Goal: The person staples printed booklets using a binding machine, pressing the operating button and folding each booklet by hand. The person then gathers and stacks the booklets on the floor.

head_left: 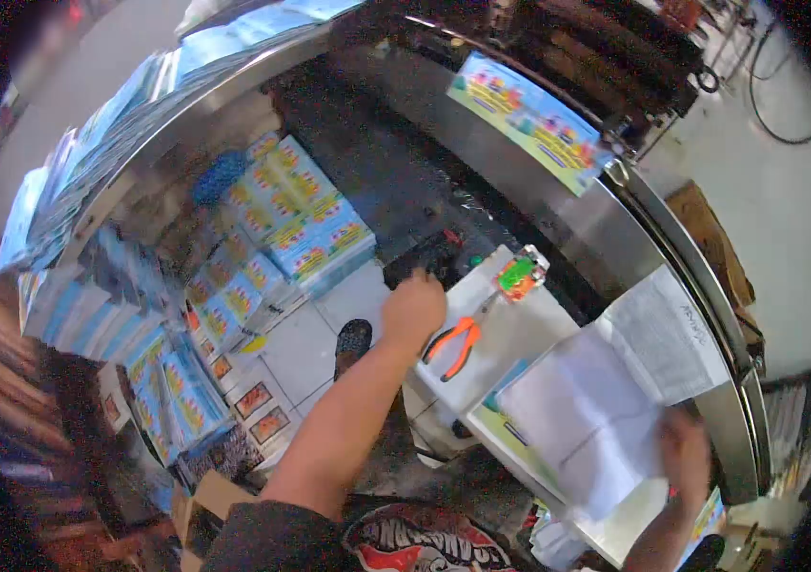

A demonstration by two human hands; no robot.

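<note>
My left hand (415,310) is over the left edge of a small white table (499,336), its fingers curled beside a dark object (422,259). What they grip, if anything, is hidden. Just right of that hand lie pliers (456,349) with orange and black handles. Their tip points to a small green and orange packet (520,274). My right hand (684,450), smeared by motion, is at the right side of white paper sheets (577,410). Part of a colourful printed sheet (510,426) shows under them.
Stacks of printed sheets (324,243) stand on the tiled floor at left, with more along a metal ledge (186,110). A metal machine frame (558,205) carries another printed sheet (529,119). A grey paper with handwriting (669,334) leans at its right end.
</note>
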